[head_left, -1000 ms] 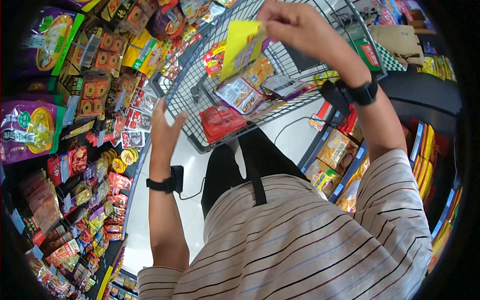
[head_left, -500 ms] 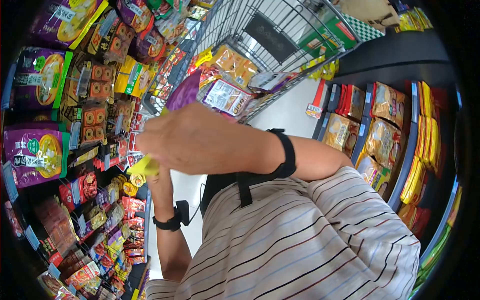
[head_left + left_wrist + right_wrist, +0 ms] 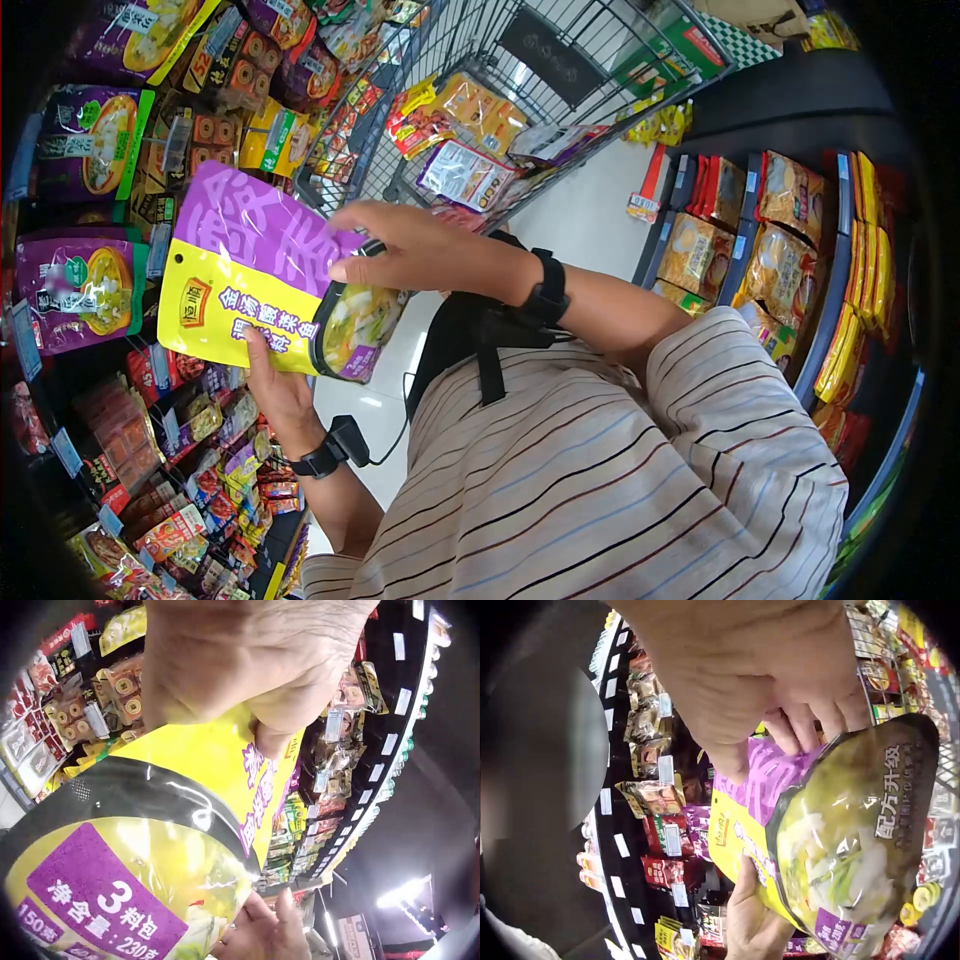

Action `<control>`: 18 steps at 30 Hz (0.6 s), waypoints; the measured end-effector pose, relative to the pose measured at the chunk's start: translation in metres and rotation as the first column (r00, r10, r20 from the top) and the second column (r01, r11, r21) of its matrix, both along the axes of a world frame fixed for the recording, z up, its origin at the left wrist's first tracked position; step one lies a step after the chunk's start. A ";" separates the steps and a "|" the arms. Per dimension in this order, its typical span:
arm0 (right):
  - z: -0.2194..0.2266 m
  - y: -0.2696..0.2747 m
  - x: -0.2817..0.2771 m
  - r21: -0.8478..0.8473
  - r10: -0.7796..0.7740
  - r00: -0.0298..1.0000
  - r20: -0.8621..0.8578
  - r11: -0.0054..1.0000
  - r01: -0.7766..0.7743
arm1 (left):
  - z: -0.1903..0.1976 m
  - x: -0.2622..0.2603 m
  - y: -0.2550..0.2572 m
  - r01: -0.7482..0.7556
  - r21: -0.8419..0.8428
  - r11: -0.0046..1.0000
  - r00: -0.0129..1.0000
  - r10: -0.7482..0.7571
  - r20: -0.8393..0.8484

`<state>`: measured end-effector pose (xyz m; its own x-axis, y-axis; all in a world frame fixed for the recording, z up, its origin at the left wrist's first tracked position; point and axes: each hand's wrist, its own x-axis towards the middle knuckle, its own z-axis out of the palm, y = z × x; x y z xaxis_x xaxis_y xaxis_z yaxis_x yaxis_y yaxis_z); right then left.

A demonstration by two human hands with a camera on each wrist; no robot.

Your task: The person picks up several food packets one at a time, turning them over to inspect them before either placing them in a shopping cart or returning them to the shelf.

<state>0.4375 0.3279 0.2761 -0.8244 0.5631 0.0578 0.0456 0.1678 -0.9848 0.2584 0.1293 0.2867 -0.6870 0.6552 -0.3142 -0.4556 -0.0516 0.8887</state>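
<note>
A purple and yellow food pouch [image 3: 262, 275] with a dark-edged picture of food is held up in front of the shelf in the head view. My left hand [image 3: 282, 395] grips its lower yellow edge, thumb on the front. From the other side my right hand [image 3: 415, 255] holds the purple part near the picture. In the left wrist view the left hand [image 3: 240, 664] is close over the yellow face of the pouch [image 3: 191, 746], and the right wrist view shows the right hand [image 3: 757, 675] pinching its purple part [image 3: 769, 776].
A wire shopping cart [image 3: 632, 75] with several packets [image 3: 465, 175] and a dark panel stands ahead. Hanging purple pouches [image 3: 92, 290] and other packets fill the left shelf. More bagged goods [image 3: 785, 270] line the right shelf, with pale floor [image 3: 590, 205] between.
The pouch came out of the cart in my right hand and moved left to my left hand. Its front now faces up toward the head view, held by both hands.
</note>
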 end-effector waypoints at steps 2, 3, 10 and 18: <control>-0.011 0.002 -0.006 -0.228 0.102 0.995 0.008 0.969 -0.097 | 0.004 -0.003 -0.005 -0.001 -0.011 1.000 1.000 0.001 0.011; -0.015 0.003 -0.008 -0.375 0.119 0.993 -0.001 0.921 -0.110 | 0.006 -0.004 -0.008 0.002 -0.011 1.000 1.000 -0.002 0.010; 0.002 0.001 -0.005 -0.688 0.379 0.925 -0.018 0.666 -0.286 | 0.021 0.000 -0.007 0.009 0.043 0.999 0.994 -0.013 0.108; 0.008 -0.020 -0.010 -0.801 0.392 0.920 -0.017 0.545 -0.247 | 0.031 -0.005 -0.019 0.001 0.051 0.999 0.987 -0.009 0.160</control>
